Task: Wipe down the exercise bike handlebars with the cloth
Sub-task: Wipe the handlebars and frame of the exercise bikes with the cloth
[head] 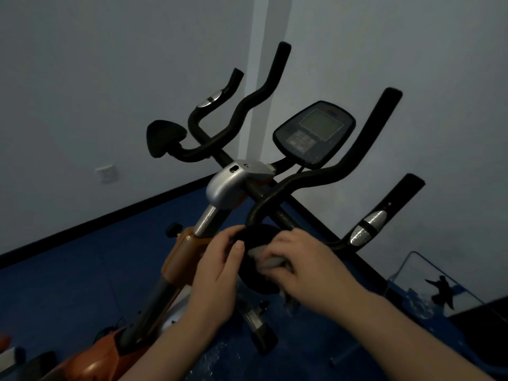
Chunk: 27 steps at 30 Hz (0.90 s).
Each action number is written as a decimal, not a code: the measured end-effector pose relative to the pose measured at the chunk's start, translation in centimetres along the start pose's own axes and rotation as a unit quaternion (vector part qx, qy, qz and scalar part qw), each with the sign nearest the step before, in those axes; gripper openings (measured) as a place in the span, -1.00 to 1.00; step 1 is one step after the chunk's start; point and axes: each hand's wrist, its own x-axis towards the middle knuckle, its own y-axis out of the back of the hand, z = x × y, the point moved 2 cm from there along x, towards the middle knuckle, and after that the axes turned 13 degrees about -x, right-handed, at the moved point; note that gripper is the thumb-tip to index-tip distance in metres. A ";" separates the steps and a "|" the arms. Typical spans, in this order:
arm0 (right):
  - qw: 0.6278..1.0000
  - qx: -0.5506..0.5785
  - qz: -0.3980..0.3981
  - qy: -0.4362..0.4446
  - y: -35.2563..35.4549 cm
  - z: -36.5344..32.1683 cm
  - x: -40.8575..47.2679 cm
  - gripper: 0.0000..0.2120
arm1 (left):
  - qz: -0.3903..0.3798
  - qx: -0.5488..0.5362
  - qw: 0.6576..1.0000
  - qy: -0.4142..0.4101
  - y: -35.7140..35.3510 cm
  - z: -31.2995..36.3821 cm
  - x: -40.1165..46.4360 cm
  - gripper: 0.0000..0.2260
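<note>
Black foam covers the handlebars (316, 177), which branch off a silver clamp housing (233, 182) on the bike's grey post (209, 218). No readable writing anywhere: the console (314, 132) has a grey screen and a button block below it, too dim and blurred to make out any text or brand. Orange frame panels (178, 254) sit lower on the post, with a black knob (172, 230) sticking out to the left. Two black elbow pads: the far one (165, 137) at left, the near one (258, 259) directly under the hands and mostly covered by them. Chrome pulse sensors show on the far grip (210, 99) and the near right grip (368, 226). Floor (68, 276) is blue, with a black skirting strip along white walls; a wall socket (105, 173) is at left. At lower right there is a clear panel with a dark figure graphic (442, 292), details unclear. Left hand (217, 268) grips the edge of the near pad, thumb on top, fingers curled round the rim. Right hand (299, 262) is closed round the cloth (270, 261), a grey wad pressed onto the near pad just below where the bar's near end curves down; a bit of cloth hangs out under the palm. Both forearms enter from the bottom edge, the hands nearly touching each other over the pad.
</note>
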 end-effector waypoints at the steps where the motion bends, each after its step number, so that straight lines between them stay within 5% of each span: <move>1: 0.999 0.032 -0.015 -0.015 0.6 0.8 -0.4 -0.92 | -0.004 0.017 1.000 -0.005 -0.2 -0.1 0.1 -0.77; 7: 0.967 0.047 0.190 -0.165 3.2 5.0 -0.9 -0.94 | -0.029 0.174 0.977 -0.119 -3.1 1.1 2.9 -0.69; 10: 0.978 -0.062 0.102 -0.170 0.7 5.0 -1.7 -0.81 | -0.026 0.271 0.949 -0.158 -4.2 1.1 4.5 -0.69; 15: 0.984 -0.058 0.113 -0.129 -0.3 5.6 -2.9 -0.60 | 0.017 0.363 0.907 -0.214 -4.3 -0.4 4.7 -0.77; 22: 0.980 -0.056 0.038 -0.187 -0.1 5.5 5.6 -0.80 | 0.036 0.335 0.915 -0.221 -4.0 -0.6 4.6 -0.78; 27: 0.979 -0.091 0.038 -0.178 -0.1 6.5 2.6 -0.83 | 0.051 0.301 0.926 -0.221 -3.8 -0.9 4.6 -0.77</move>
